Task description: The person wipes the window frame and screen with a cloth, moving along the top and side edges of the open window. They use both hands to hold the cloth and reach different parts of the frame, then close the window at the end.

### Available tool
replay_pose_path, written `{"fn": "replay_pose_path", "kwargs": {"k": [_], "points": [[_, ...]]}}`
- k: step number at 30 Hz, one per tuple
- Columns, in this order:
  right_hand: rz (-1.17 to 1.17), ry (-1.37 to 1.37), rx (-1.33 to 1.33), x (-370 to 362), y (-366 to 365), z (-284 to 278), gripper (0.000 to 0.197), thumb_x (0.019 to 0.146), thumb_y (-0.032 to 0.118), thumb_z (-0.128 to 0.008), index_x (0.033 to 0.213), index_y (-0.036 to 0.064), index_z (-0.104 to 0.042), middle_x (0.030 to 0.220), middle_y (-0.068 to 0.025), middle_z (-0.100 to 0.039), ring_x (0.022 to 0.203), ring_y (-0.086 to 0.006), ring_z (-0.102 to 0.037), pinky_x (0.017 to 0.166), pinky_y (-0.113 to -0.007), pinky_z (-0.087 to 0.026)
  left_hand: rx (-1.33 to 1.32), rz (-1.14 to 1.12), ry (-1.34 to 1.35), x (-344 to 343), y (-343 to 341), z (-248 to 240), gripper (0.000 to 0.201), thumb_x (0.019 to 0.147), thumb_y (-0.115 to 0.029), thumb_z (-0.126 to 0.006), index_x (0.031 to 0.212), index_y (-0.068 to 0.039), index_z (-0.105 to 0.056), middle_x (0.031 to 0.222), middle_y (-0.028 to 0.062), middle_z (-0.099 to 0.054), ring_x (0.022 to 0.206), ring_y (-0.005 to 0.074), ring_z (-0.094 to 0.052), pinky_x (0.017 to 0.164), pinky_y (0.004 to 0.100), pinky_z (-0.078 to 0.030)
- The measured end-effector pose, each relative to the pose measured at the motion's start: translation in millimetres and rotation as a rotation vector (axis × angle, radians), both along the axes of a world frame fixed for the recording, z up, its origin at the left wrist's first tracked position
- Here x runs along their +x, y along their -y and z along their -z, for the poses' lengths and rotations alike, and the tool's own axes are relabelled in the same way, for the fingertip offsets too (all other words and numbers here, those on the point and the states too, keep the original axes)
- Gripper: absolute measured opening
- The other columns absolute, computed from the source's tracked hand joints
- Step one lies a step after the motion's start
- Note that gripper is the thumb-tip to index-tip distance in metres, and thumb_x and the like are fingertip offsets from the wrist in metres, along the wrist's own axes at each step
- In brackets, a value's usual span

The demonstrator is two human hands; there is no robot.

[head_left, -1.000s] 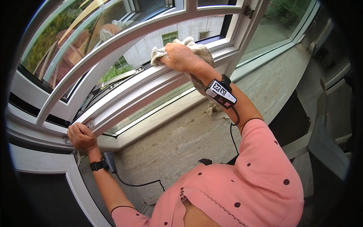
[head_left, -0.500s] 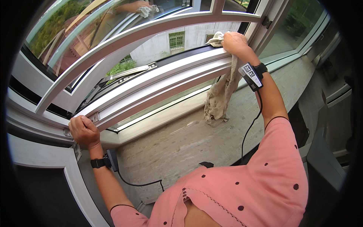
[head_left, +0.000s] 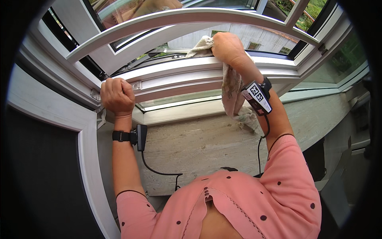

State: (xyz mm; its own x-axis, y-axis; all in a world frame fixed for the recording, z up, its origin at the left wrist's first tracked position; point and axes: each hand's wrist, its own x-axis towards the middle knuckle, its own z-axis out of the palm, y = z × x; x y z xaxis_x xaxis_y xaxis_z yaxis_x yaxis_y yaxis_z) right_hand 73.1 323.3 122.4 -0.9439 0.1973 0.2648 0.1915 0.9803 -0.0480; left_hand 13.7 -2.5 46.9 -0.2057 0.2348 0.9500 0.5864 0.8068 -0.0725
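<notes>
My right hand (head_left: 229, 48) is closed on a damp-looking, stained cloth (head_left: 231, 85) at the outer side of the white window frame (head_left: 179, 71). One end of the cloth pokes out left of my fist; the rest hangs down over the frame toward the stone sill. My left hand (head_left: 118, 95) is curled over the frame's lower left corner, next to a small metal latch plate (head_left: 136, 85). Its fingers wrap round the frame edge, and their tips are hidden.
A curved white window bar (head_left: 191, 20) arches above both hands. Behind it stands an outward-opened sash with a metal stay arm (head_left: 159, 53). A dark screen panel (head_left: 43, 159) in a white frame is at the left. The stone sill (head_left: 191, 139) lies below. Cables run from both wrist devices.
My right hand has slid leftward along the frame with the cloth. My left hand keeps its grip on the corner. The whole view has turned and shifted.
</notes>
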Motion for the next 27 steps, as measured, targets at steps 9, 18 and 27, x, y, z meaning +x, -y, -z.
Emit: {"fn": "replay_pose_path", "kwargs": {"k": [9, 18, 27], "points": [[-0.496, -0.697, -0.594, 19, 63, 20, 0.018, 0.086, 0.014, -0.069, 0.102, 0.0053, -0.067, 0.091, -0.0091, -0.069, 0.082, -0.0255, -0.067, 0.074, -0.035, -0.053, 0.037, -0.004, 0.003, -3, 1, 4, 0.017, 0.081, -0.019, -0.055, 0.067, -0.013, -0.048, 0.070, 0.0046, -0.045, 0.066, 0.0244, -0.048, 0.058, 0.0374, -0.040], [-0.729, -0.574, -0.023, 26, 160, 56, 0.033, 0.072, 0.005, -0.066, 0.105, 0.0042, -0.063, 0.102, -0.0078, -0.059, 0.092, -0.0244, -0.058, 0.080, -0.037, -0.049, 0.054, 0.020, 0.033, -2, 3, 6, 0.014, 0.080, -0.017, -0.058, 0.069, -0.012, -0.050, 0.071, 0.0055, -0.046, 0.067, 0.0256, -0.050, 0.060, 0.0384, -0.042], [-0.877, -0.132, -0.561, 61, 114, 27, 0.062, 0.063, 0.001, -0.075, 0.123, 0.0089, -0.061, 0.122, -0.0104, -0.059, 0.121, -0.0314, -0.052, 0.101, -0.039, -0.044, 0.041, 0.046, 0.000, -4, 3, 5, 0.015, 0.079, -0.019, -0.058, 0.069, -0.013, -0.048, 0.071, 0.0050, -0.044, 0.066, 0.0243, -0.047, 0.060, 0.0369, -0.040]]}}
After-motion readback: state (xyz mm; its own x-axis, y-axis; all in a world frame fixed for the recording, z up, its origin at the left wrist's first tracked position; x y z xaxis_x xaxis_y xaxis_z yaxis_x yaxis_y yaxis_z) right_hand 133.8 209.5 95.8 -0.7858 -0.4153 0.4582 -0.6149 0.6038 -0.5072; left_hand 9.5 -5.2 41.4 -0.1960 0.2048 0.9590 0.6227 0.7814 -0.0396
